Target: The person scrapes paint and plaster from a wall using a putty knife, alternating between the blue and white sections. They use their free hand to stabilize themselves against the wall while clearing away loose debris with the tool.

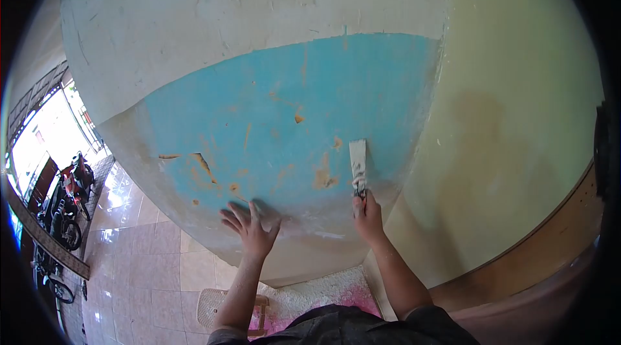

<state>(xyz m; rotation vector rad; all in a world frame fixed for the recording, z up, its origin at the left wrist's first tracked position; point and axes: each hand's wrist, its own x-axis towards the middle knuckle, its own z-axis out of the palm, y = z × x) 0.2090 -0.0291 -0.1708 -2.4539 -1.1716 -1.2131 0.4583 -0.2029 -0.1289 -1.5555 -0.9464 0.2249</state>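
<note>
My right hand [367,215] is wrapped round the handle of a putty knife [358,161], at the lower right of the blue patch. Its pale, smeared blade points up and lies against or close to the wall. My left hand [253,228] rests with fingers spread on the wall at the patch's lower edge, holding nothing. The blue painted area [272,106] has scratches, brown spots and chipped holes. Above it the wall [259,2] is greyish white, with a ragged edge between the two.
A yellowish side wall [517,54] adjoins on the right, above a brown wooden panel [517,274]. Below me are a woven stool seat [210,306] and a debris-covered pink and white sheet [323,293]. Motorcycles [71,196] stand beyond the tiled floor [136,248] at the left.
</note>
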